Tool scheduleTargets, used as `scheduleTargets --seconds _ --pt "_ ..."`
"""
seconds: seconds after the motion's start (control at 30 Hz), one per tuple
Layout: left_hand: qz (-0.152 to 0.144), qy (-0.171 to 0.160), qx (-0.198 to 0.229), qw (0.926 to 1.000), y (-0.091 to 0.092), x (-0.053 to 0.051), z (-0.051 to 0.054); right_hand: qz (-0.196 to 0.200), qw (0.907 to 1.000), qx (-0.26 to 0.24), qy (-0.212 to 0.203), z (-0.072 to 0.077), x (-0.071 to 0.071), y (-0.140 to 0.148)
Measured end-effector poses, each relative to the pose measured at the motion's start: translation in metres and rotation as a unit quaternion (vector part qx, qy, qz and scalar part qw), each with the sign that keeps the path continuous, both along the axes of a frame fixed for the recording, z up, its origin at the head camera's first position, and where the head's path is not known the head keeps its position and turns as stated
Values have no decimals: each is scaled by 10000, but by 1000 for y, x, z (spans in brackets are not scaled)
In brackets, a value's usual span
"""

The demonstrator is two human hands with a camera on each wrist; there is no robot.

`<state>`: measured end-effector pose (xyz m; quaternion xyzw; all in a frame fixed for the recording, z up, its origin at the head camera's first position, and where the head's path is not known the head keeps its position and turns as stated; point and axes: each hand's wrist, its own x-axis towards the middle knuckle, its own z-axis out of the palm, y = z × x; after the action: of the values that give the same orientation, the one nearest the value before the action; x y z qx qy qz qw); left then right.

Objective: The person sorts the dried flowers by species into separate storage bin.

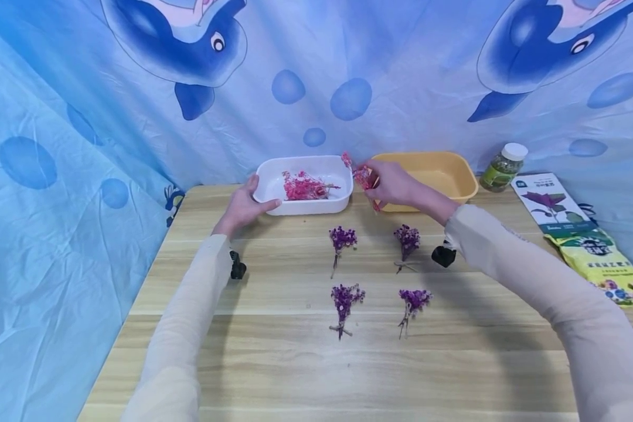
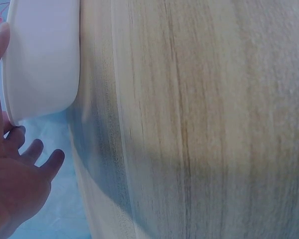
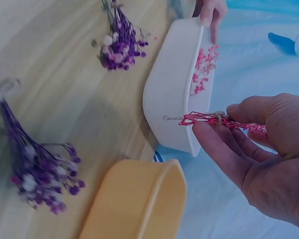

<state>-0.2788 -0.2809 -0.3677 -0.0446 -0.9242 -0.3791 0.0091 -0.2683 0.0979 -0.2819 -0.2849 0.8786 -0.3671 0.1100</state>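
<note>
A white plastic tub stands at the back of the table with pink dried flowers lying in it. My left hand holds the tub's near left corner, thumb on the front rim and fingers at the side; in the left wrist view its other fingers are spread off the tub. Between thumb and fingertips, my right hand pinches a small bunch of pink dried flowers by its stems, above the gap between the tubs. A twine tie shows on those stems in the right wrist view.
A yellow tub stands right of the white one. Several purple dried-flower bunches lie in two rows on the wooden table. At the right are a white-capped jar, a plant-picture packet and a yellow bag.
</note>
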Motion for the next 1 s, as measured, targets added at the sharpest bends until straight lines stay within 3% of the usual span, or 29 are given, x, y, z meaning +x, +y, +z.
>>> scheduleTargets --seconds 0.3,0.53,0.73,1.0 --pt "18 59 14 10000 0 -4 0 18 9988 434 212 7 -22 -10" --pt "41 14 57 10000 0 -1 -1 52 9964 741 418 10 -37 -23" --pt "40 43 51 10000 -2 -1 -3 181 9859 1345 976 17 -49 -46" --pt "50 85 44 9999 0 0 -3 341 9747 1812 1261 18 -63 -71"
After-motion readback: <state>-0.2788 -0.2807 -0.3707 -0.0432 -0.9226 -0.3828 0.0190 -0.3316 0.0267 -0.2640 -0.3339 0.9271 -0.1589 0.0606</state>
